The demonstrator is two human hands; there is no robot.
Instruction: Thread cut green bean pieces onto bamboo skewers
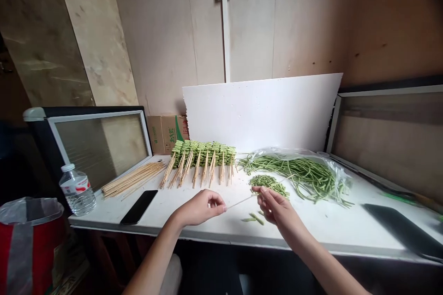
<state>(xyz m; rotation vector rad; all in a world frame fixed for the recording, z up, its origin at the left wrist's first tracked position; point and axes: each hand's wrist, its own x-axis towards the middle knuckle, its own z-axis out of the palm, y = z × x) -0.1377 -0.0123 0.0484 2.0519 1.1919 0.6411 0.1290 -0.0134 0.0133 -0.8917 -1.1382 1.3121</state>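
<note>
My left hand [204,207], above the front of the white table [221,228], pinches one end of a thin pale skewer [240,201]. At the skewer's other end, the fingers of my right hand [273,205] are closed around it. Just behind my right hand lies a pile of cut green bean pieces [265,180]. A few loose pieces [256,218] rest on the table between the hands. Farther back, stacked skewered beans [204,150] have their bare stick ends pointing forward.
Bare skewers [133,179], a black phone [139,207] and a water bottle [76,191] are at the left. Long green beans [299,170] lie in clear plastic at the right, near a dark flat object [403,230]. A white board [259,115] stands behind.
</note>
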